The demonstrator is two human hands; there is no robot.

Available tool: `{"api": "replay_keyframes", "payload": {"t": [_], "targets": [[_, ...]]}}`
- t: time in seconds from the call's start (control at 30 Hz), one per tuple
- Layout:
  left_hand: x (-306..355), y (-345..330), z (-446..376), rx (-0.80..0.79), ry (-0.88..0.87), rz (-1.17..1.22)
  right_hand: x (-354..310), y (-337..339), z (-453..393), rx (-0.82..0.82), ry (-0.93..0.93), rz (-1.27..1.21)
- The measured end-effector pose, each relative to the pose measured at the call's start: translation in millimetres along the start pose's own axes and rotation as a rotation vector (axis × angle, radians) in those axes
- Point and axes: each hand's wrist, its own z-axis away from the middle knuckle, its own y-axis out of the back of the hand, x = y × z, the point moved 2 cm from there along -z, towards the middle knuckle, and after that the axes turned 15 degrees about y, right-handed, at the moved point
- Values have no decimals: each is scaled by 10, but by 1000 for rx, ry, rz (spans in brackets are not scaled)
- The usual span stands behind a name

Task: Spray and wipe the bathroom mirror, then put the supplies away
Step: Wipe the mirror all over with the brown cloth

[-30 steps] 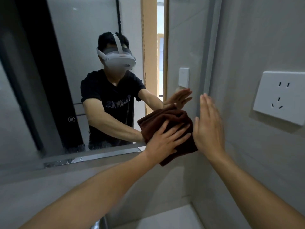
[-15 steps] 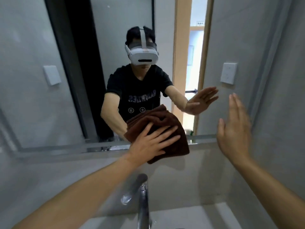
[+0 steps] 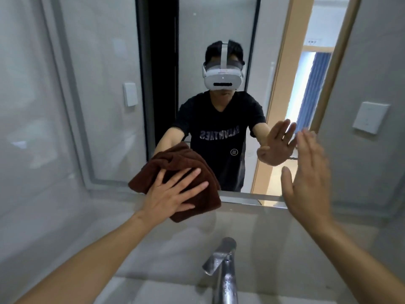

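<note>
While the left hand [image 3: 173, 195] is pressing the cloth [image 3: 175, 170] flat-fingered against the mirror's [image 3: 98, 95] lower edge above the tap [image 3: 223, 268], the right hand [image 3: 306, 183] is hovering open, empty.

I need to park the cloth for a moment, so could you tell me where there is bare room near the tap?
The basin ledge left of the tap looks bare. The tiled strip between tap and mirror is vertical wall. The mirror's lower edge is crowded: left hand on the cloth, right hand beside it.
</note>
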Motion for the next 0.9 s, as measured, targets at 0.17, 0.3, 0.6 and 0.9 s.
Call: {"api": "replay_keyframes", "payload": {"t": [0.17, 0.3, 0.6, 0.9], "targets": [[706, 131, -453, -29, -44, 56, 192, 103, 4, 24, -22, -13], [1617, 217, -1004, -78, -110, 144, 525, 407, 55, 65, -55, 14], [2979, 487, -2226, -38, -71, 262, 1087, 1064, 195, 74, -107, 102], [2206, 393, -1662, -67, 34, 204, 723, 830, 96, 48, -84, 42]]}}
